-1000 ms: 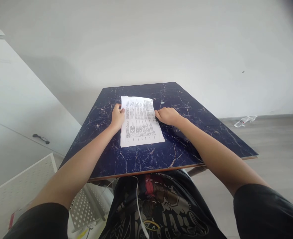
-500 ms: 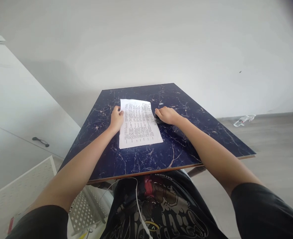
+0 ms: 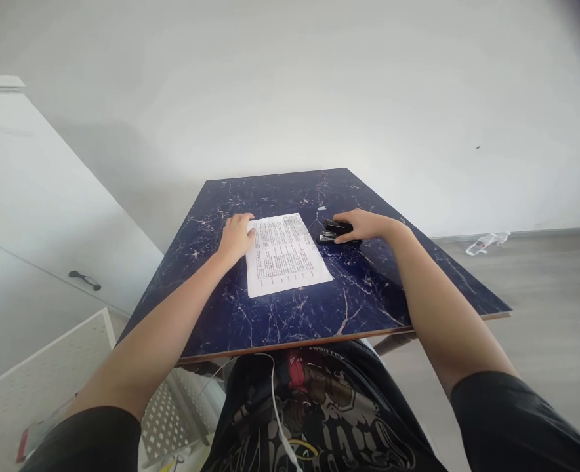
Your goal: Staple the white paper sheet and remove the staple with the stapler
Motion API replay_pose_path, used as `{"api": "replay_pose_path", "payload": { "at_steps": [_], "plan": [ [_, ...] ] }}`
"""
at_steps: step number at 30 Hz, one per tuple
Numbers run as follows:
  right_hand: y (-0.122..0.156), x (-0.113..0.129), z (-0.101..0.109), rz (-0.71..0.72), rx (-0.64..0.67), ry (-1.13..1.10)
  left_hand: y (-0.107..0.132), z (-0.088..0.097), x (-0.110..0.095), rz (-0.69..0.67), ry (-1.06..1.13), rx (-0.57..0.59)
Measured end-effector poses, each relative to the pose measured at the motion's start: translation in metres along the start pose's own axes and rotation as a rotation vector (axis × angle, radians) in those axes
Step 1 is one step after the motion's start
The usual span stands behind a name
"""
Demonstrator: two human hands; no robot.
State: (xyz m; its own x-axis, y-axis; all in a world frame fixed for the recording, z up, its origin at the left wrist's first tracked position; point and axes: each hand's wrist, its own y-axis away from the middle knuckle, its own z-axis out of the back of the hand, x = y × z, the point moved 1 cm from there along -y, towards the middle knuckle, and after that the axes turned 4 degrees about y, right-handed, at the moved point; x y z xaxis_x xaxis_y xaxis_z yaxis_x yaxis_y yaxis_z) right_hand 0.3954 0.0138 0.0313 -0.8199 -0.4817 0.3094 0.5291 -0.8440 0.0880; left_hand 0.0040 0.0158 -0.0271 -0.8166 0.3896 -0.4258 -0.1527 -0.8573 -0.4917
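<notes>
A printed sheet of paper lies flat on a dark blue marbled table top. My left hand rests on the sheet's upper left corner, fingers flat and spread. My right hand lies to the right of the sheet, its fingers closed on a small black stapler that sits on the table just off the sheet's upper right corner.
A white cabinet with a black handle stands at the left. A white perforated panel leans below it. A crumpled clear plastic bottle lies on the grey floor by the wall at the right.
My right hand has drawn away from the sheet's right edge to the right, bringing the black stapler into sight. The sheet now lies flat, its top edge down. My left hand stays at its corner.
</notes>
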Motion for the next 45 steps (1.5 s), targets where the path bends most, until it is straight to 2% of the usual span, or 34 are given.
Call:
{"api": "replay_pose_path", "payload": {
  "at_steps": [2, 5, 7, 12, 16, 19, 23, 27, 31, 35, 38, 45],
  "plan": [
    [-0.001, 0.002, 0.0, -0.012, -0.019, 0.047, -0.001, -0.003, 0.002, -0.037, -0.002, 0.137],
    [-0.008, 0.023, -0.004, -0.031, -0.173, 0.002, -0.001, -0.008, 0.002, -0.036, 0.01, 0.237],
    [-0.014, 0.047, -0.01, 0.013, -0.232, -0.078, 0.0, -0.01, 0.001, -0.034, 0.013, 0.25],
    [-0.029, 0.105, -0.034, 0.175, -0.176, -0.063, 0.002, -0.009, -0.005, -0.022, 0.007, 0.255],
    [-0.035, 0.122, -0.048, 0.21, -0.15, -0.019, 0.002, -0.008, -0.007, -0.04, -0.043, 0.266],
    [-0.035, 0.118, -0.049, 0.24, -0.12, -0.049, 0.003, -0.008, -0.007, -0.051, -0.045, 0.262],
    [-0.031, 0.104, -0.042, 0.334, -0.032, -0.208, 0.004, -0.008, -0.008, -0.05, -0.023, 0.244],
    [-0.028, 0.095, -0.042, 0.39, 0.034, -0.158, 0.005, -0.009, -0.01, -0.102, 0.003, 0.211],
    [-0.029, 0.096, -0.045, 0.422, 0.016, -0.157, 0.005, -0.01, -0.012, -0.122, 0.029, 0.208],
    [-0.028, 0.096, -0.042, 0.289, 0.155, -0.155, 0.004, -0.01, -0.01, -0.091, 0.082, 0.21],
    [-0.022, 0.087, -0.031, 0.185, 0.233, -0.122, 0.004, -0.009, -0.008, -0.076, 0.119, 0.195],
    [0.012, 0.029, 0.006, 0.072, 0.394, -0.126, 0.006, -0.008, -0.007, -0.071, 0.164, 0.131]
  ]
}}
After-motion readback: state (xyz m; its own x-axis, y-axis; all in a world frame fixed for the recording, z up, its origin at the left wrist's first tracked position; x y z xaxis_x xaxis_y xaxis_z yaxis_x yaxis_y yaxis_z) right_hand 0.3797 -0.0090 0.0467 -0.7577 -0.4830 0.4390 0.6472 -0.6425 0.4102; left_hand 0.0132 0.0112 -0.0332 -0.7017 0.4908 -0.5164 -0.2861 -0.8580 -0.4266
